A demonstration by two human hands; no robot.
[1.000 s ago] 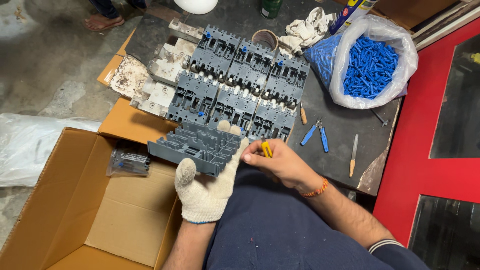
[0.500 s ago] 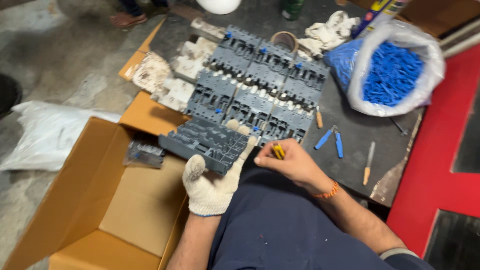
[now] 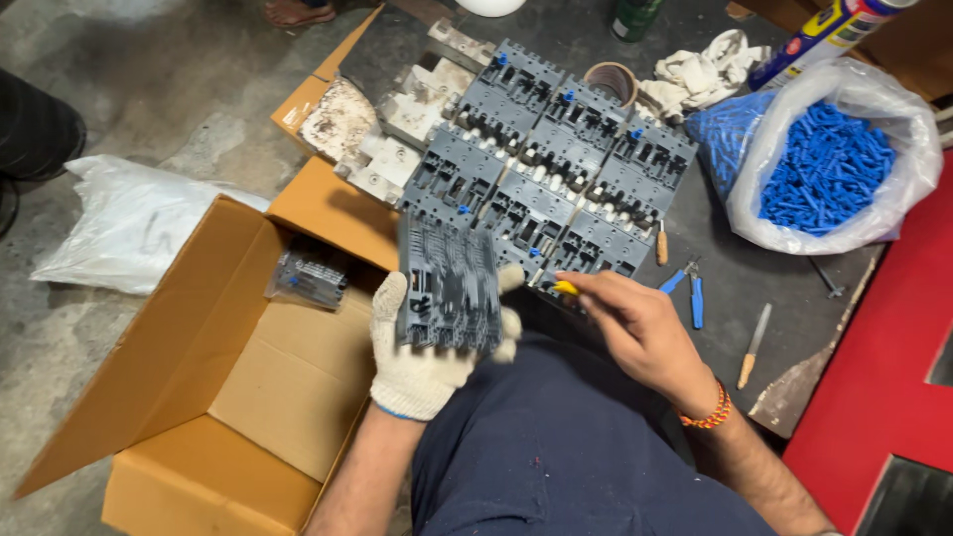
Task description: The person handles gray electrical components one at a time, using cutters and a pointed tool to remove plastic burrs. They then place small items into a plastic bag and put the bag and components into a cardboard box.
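Observation:
My left hand [image 3: 422,362], in a white knit glove, grips a grey plastic breaker housing [image 3: 449,288] and holds it upright over my lap. My bare right hand [image 3: 640,333] is closed on a yellow-handled tool [image 3: 564,288] whose tip is beside the housing's right edge. Just beyond both hands, several matching grey housings [image 3: 551,174] with blue tabs lie in rows on the dark work surface.
An open cardboard box [image 3: 248,367] at my left holds one wrapped grey part [image 3: 308,280]. A clear bag of blue plastic pieces [image 3: 829,169] sits at the right. Blue-handled pliers [image 3: 690,293], wooden-handled tools [image 3: 751,347], white rags [image 3: 700,74] and a red panel [image 3: 884,397] are around.
My left hand has turned the grey housing from lying flat to standing upright and brought it closer. The right hand with the yellow-handled tool stayed beside it.

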